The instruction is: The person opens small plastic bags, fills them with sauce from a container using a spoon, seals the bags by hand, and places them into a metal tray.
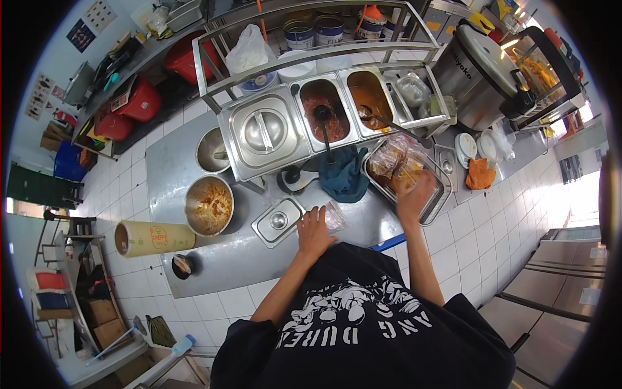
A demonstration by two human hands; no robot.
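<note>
My left hand (pixel 314 232) rests with fingers spread at the right edge of a small steel pan lid (pixel 278 221), next to a clear plastic bag (pixel 335 217) on the steel table. My right hand (pixel 417 194) reaches over a steel tray with a wire rack (pixel 435 206), at plastic bags of orange-brown food (pixel 396 163); it is blurred, so I cannot tell whether it grips a bag. A blue cloth (pixel 343 175) lies between the hands, beyond them. Past it, two steel pans hold red minced food (pixel 335 124) and orange sauce (pixel 371 97), each with a ladle.
Left on the table stand a steel bowl of food (pixel 210 205), an emptier bowl (pixel 212 150), a large plastic-film roll (pixel 155 239) and a black cup (pixel 182 267). A lidded steel pan (pixel 265 131) and metal frame stand ahead. An orange cloth (pixel 480 174) and a large cooker (pixel 474 78) are right.
</note>
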